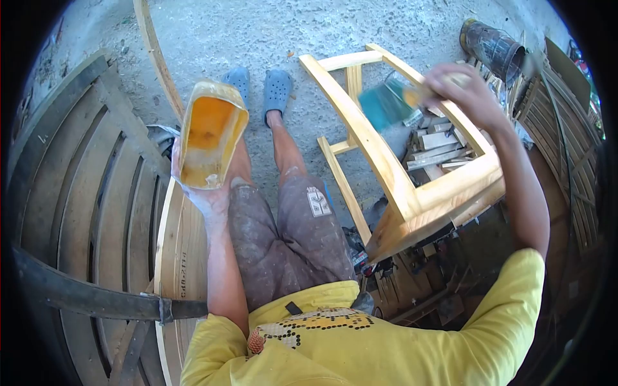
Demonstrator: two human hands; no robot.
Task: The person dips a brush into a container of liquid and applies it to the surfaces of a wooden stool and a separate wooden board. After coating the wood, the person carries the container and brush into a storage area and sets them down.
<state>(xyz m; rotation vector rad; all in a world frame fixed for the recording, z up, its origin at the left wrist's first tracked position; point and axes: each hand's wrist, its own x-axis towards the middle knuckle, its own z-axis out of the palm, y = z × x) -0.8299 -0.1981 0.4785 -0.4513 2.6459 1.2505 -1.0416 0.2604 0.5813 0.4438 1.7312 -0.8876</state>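
Rough concrete (399, 29) lay under a pale wooden frame (362, 141) at right. At left, the left hand (205, 198) had its fingers round an amber-stained container (212, 132); the right hand (462, 89) had fingers clamped on a blurred teal spreader (385, 106) near the frame.

The right hand (456, 90) and the teal-ended tool (384, 106) it grips are blurred. The container (235, 122) hides part of the left hand (205, 198). A wooden strip (155, 55) runs off the top edge, and the patch (318, 201) has unreadably small print.
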